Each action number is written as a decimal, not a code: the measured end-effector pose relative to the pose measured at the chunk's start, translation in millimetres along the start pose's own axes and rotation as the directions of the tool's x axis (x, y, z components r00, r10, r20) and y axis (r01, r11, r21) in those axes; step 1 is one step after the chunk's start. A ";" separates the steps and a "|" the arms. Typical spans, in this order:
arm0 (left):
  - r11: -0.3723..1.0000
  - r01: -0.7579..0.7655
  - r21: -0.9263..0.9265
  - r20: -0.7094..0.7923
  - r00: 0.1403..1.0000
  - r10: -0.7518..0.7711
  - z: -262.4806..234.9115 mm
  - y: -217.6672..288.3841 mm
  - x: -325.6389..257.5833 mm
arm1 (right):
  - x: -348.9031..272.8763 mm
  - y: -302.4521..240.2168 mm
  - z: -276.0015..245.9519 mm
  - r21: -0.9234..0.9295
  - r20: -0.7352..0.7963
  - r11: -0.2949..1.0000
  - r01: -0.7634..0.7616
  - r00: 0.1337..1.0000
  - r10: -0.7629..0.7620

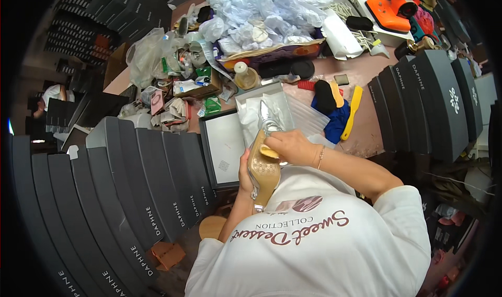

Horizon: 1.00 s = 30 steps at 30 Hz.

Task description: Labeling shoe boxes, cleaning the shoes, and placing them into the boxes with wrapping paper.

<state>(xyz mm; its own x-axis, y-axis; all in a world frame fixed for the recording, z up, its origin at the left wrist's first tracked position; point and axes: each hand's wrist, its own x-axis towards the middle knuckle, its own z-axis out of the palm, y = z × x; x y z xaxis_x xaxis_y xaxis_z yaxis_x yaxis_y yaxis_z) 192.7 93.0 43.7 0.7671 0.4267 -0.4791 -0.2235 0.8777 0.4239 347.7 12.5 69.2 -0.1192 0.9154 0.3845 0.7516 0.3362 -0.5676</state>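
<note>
Head view: we are gripping the shoe (264,169) in our left hand (244,172), our right hand (293,146) pinching a pad (270,151) against its sole. Rubbing too hard is likely risking a slip toward the open box (225,146) just left.

Cluttered pinkish worktable (366,124) flanked by rows of dark grey boxes (157,187)

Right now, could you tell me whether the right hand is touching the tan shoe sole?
Touching. The head view shows the right hand pressing a small yellow pad against the shoe sole, fingers resting on it.
</note>
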 end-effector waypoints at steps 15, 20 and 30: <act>0.995 -0.072 -0.076 -0.024 0.997 0.070 -2.2 -7.8 -5.7 | 5.5 -11.9 4.0 0.019 0.033 1.000 -0.007 0.999 0.007; 0.996 -0.051 0.071 0.026 0.998 0.049 -18.0 1.2 -8.3 | 8.9 -17.5 7.5 0.114 0.089 0.991 0.076 0.992 -0.086; 0.993 -0.047 0.111 0.008 0.999 0.046 -6.1 6.5 -9.2 | 38.8 -11.4 6.7 -0.041 0.084 0.999 -0.001 0.996 0.005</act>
<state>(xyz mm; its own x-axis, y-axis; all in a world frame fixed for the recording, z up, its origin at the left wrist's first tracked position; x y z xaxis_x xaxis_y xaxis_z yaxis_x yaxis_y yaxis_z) 180.6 96.1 46.1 0.7606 0.4649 -0.4532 -0.1911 0.8274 0.5281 330.1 45.6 85.7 -0.1700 0.9324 0.3189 0.7776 0.3257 -0.5378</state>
